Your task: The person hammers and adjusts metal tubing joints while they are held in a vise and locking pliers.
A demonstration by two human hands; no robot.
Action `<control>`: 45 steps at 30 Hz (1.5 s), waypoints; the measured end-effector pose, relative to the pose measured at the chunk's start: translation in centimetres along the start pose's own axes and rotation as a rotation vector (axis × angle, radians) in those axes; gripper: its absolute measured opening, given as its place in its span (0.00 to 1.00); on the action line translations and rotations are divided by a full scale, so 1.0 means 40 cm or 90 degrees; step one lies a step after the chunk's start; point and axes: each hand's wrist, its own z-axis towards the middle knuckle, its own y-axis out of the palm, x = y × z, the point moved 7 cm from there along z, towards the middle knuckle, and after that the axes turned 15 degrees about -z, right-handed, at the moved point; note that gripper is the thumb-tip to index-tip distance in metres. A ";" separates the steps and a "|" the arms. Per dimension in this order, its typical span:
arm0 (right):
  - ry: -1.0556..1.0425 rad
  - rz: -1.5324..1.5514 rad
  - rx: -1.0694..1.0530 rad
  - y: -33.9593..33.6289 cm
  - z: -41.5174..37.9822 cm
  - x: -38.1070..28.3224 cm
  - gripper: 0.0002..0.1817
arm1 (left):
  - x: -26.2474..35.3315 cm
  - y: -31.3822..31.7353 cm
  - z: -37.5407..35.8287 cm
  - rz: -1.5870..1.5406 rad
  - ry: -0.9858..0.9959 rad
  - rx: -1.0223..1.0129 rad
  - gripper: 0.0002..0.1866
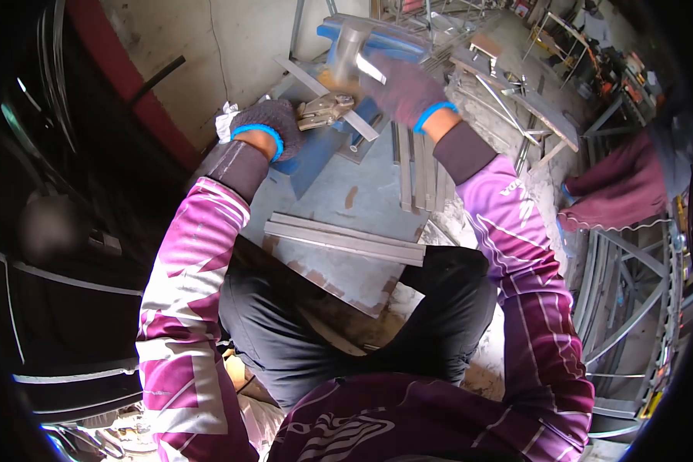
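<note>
My left hand [268, 123], in a dark knit glove with a blue cuff, grips locking pliers [325, 110] that clamp a flat metal strip [339, 100] lying across a blue anvil-like block [327, 142]. Raised above the strip, my right hand [402, 88], gloved the same way, is closed around a hammer [356, 42] whose steel head is just over the block. I wear purple patterned sleeves and dark trousers, crouched over a grey steel plate [339, 200].
Cut flat bars [345, 237] lie stacked on the plate near my knees, more strips [416, 165] to the right. Angle iron and scrap [508, 85] pile up at the back. Another person's maroon sleeve [624, 189] is at the right, beside a metal frame [631, 308].
</note>
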 end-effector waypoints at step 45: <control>0.044 0.184 0.002 -0.095 -0.074 0.052 0.18 | 0.009 0.024 -0.011 -0.084 0.038 -0.026 0.23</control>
